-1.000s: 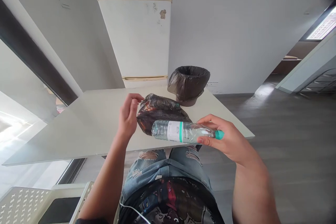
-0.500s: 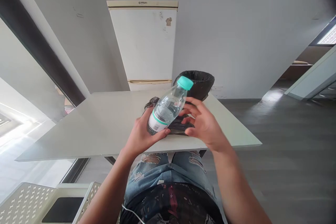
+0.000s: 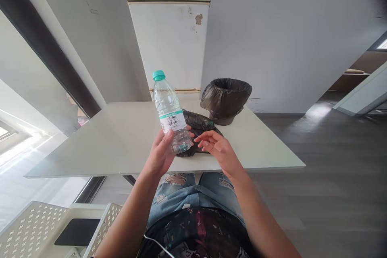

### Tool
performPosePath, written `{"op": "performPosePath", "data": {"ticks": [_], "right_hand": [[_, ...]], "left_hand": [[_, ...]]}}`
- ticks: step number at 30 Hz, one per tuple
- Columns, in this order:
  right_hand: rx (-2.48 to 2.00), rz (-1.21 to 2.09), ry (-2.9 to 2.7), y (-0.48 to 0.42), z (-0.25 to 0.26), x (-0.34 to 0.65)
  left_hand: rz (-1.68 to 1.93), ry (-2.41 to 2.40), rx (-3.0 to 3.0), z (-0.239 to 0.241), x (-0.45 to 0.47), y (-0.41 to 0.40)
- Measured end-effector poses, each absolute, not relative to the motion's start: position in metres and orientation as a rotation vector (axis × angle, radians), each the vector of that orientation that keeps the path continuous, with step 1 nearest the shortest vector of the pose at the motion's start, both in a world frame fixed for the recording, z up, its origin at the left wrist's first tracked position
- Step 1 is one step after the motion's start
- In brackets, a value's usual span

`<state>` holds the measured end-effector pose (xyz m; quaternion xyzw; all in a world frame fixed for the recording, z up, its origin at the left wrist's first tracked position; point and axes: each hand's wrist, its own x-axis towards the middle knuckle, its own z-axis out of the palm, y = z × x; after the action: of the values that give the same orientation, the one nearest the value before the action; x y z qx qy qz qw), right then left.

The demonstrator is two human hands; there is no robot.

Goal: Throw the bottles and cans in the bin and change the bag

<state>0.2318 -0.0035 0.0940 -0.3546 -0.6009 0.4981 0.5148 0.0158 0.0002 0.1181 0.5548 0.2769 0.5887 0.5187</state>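
Note:
My left hand (image 3: pixel 163 151) is wrapped round the lower part of a clear plastic water bottle (image 3: pixel 169 107), its green cap on and a white and green label facing me. The bottle leans a little to the left above the table. My right hand (image 3: pixel 219 149) is just right of the bottle's base, apart from it, fingers loosely spread and holding nothing. Behind both hands a black plastic bag (image 3: pixel 198 123) lies on the table, partly hidden by the bottle and my right hand.
A bin lined with a black bag (image 3: pixel 225 96) stands at the back right of the white table (image 3: pixel 121 141). A white fridge (image 3: pixel 169 44) is beyond the table. At the lower left is a pale perforated basket or cart (image 3: pixel 33 225) with a dark flat thing (image 3: pixel 77 231) inside.
The bottle has swung from leaning right to leaning left, and its label now faces me. My right hand has drawn down and away from the bottle. The lined bin is more visible.

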Motion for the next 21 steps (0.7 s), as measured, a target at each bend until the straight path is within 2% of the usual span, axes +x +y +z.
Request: {"op": "performPosePath", "data": {"ticks": [5,9,13,16,21], "right_hand": [[-0.956,1.165,-1.424,-0.004,0.087,0.241],[-1.030,1.114,-1.332,0.003,0.071,0.262],[-1.095,1.051,-1.295,0.009,0.048,0.286],[-1.133,1.020,-1.299,0.006,0.037,0.301],[-1.352,1.034,-1.627,-0.003,0.031,0.316]], "left_hand": [[1.542,0.739,1.383,0.110,0.003,0.018],[1.717,0.899,1.432,0.099,-0.053,0.086],[1.697,1.388,1.509,0.071,-0.131,0.161],[1.577,1.847,1.487,0.041,-0.174,0.186],[1.509,2.074,1.383,0.009,-0.199,0.190]]}}
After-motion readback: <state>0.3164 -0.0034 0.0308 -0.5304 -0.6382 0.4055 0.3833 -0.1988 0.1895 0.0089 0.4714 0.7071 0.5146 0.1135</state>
